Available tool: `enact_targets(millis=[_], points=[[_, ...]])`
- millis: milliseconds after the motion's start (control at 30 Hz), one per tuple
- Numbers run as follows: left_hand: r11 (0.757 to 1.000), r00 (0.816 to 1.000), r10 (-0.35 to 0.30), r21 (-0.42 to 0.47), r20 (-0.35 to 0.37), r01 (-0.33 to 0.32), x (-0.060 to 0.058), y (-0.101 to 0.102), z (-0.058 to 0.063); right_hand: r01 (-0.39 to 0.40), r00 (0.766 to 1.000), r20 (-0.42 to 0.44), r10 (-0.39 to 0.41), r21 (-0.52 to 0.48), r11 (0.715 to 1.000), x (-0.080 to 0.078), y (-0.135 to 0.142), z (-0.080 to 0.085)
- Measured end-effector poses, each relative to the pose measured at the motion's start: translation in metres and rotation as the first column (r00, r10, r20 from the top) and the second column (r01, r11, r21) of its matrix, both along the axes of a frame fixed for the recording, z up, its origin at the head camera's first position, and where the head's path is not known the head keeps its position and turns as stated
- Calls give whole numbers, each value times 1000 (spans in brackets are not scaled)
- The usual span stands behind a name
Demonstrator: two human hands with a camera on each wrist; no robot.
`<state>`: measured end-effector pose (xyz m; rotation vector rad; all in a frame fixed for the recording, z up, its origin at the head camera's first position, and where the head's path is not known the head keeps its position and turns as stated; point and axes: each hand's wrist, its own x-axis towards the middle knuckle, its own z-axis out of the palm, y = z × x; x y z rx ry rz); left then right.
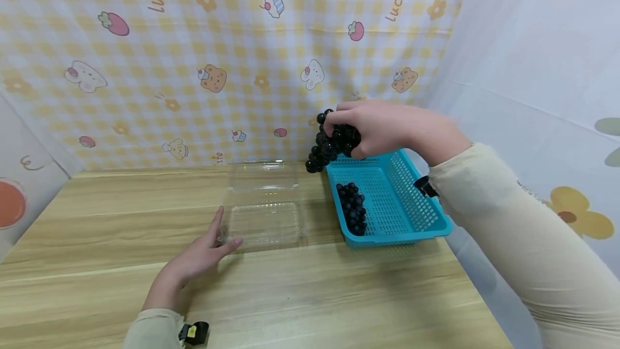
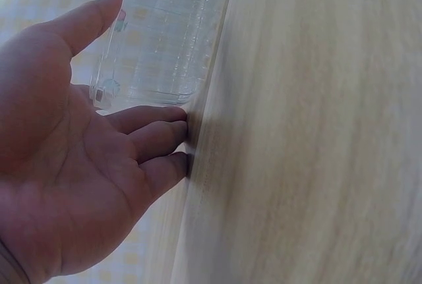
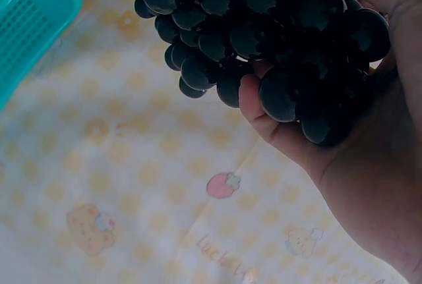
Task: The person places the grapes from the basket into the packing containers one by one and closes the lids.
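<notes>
My right hand [image 1: 382,127] grips a bunch of shiny black grapes [image 1: 329,144] in the air, above the back left corner of a turquoise plastic basket [image 1: 399,239]. In the right wrist view, fingers and thumb curl round the bunch [image 3: 217,33]. A second bunch of dark grapes [image 1: 352,209] lies along the basket's left side. At the left, my left hand [image 1: 201,256] rests beside a clear plastic clamshell box [image 1: 263,224], thumb spread and fingers at its left edge. The left wrist view shows those fingertips [image 2: 175,132] on the wooden surface, close to the box [image 2: 165,40].
The box's lid [image 1: 263,175] lies folded back toward the checked curtain [image 1: 242,79] behind the wooden table [image 1: 310,295]. A white curtain [image 1: 528,69] hangs along the right side. The basket stands near the table's right edge.
</notes>
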<state>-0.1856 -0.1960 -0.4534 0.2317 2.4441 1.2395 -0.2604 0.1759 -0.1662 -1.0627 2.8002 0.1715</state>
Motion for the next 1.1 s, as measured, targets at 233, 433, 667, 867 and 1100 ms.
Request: enact_targets(millis=[233,433,667,867,1100], points=[[1000,1000,6,8,7,-6,1,1,0,-9,999,31,9,-17,1000,2,-14,-3],[1000,1000,8,-17,-8,-8,0,0,0,-58,998,27,59,-42,997,0,-27,-6],[1000,1000,18,-22,-13,-18,0,0,-1,-157,988,-8,156,-60,986,0,-45,-16],[999,1000,21,-31,-13,-21,0,0,-2,-189,982,-12,188,-24,982,2,-66,-27],[999,1000,23,-25,2,-23,0,0,-2,-238,971,19,238,-1,971,3,-88,-40]])
